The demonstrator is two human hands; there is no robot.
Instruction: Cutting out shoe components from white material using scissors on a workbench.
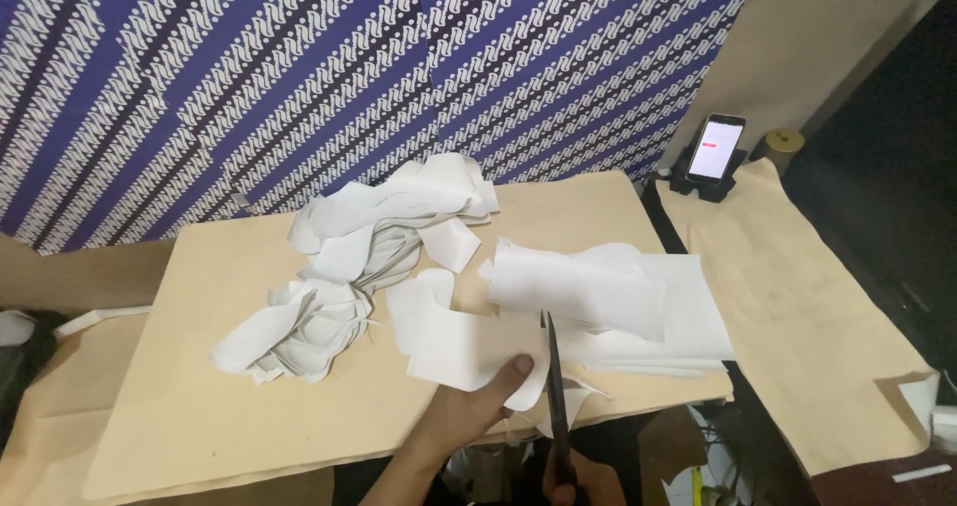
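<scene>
Two hands worked at the table's [249,406] near edge: the left hand [469,411] pinched a white fabric piece [454,341], thumb on top, while the right hand [588,484], closed around black scissors [554,386], cut into it; cut pieces [349,267] lay heaped behind.

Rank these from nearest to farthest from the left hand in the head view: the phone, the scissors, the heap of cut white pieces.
1. Scissors: just right of the left hand, blades by the thumb.
2. Heap of cut white pieces: up and left, on the tan board.
3. Phone: far upper right, propped on a black stand by the patterned wall.
</scene>
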